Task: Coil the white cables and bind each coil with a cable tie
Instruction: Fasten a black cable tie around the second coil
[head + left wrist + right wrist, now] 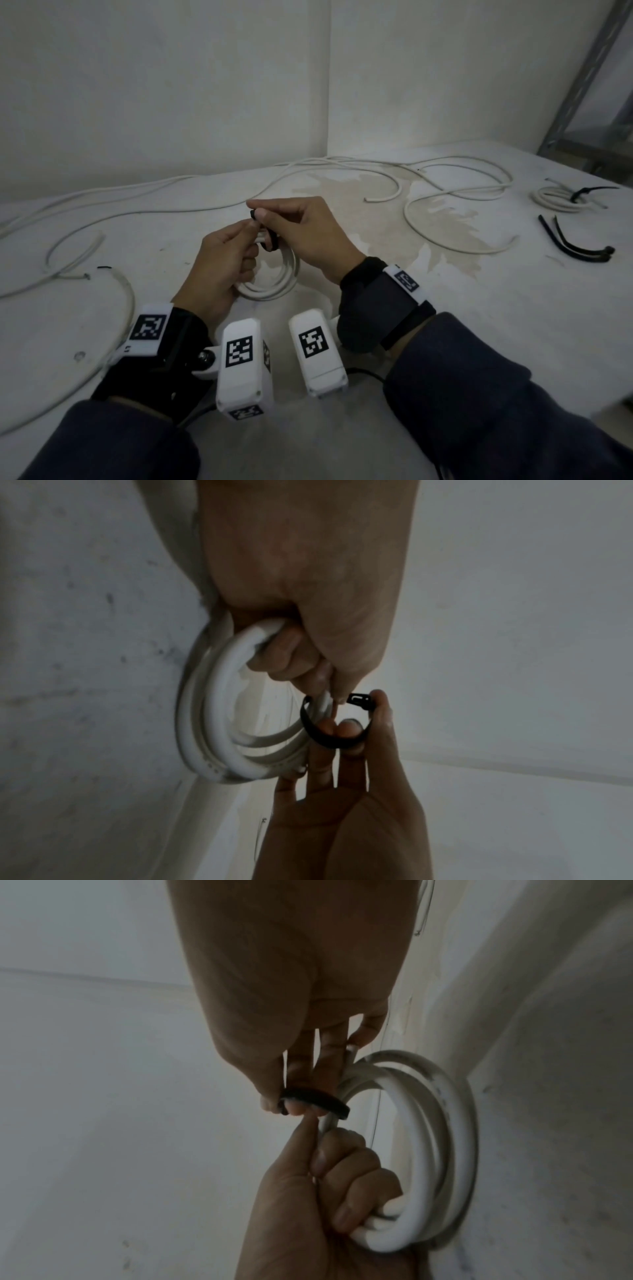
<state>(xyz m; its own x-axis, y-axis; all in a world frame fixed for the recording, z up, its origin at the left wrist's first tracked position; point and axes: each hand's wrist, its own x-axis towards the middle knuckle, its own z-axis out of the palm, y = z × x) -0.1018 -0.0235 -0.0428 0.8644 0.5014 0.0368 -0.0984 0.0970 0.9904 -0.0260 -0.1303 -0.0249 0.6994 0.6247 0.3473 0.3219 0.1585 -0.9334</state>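
A white cable coil [274, 281] [212, 723] [435, 1150] stands on edge on the table [445, 325] in front of me. My left hand [222, 260] [301, 647] [325, 1191] grips the coil's top strands, fingers curled round them. A black cable tie [269, 240] [329, 737] [318, 1099] loops round those strands. My right hand [298, 226] [359, 737] [301, 1085] pinches the tie's head between thumb and fingertips, just above the left thumb.
Loose white cables [445, 205] trail across the table's back and left side [68, 246]. At the far right lies a bound coil [558, 198], with spare black ties [575, 246] in front of it. A metal rack [582, 85] stands at the right edge.
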